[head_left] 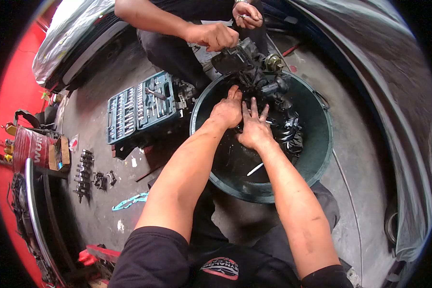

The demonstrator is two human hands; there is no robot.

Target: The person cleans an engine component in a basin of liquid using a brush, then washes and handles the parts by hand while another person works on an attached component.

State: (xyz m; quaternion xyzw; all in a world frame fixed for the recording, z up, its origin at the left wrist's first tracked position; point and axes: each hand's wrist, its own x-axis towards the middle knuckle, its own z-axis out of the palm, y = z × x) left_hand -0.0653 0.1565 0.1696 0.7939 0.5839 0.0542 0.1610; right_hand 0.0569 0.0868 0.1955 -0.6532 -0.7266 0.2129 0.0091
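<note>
Both my hands reach into a large dark green tub (327, 144) holding dark, oily liquid and black engine parts. My left hand (227, 109) is over the tub's far left part, its fingers stretched forward beside black parts. To its right, my right hand (256, 127) has its fingers spread, the tips near or touching a dark part; contact is hard to make out. Shiny black metal parts (289, 132) lie along the tub's right side. A thin white stick (255, 169) is in the tub nearer to me. Neither hand visibly holds anything.
Across the tub, a co-worker's hand (213, 37) rests on a dark engine part (245, 55); their other hand (248, 17) pinches something small. An open socket set (141, 106) stands left. A crankshaft (83, 175) and a blue gasket (129, 201) lie on the floor.
</note>
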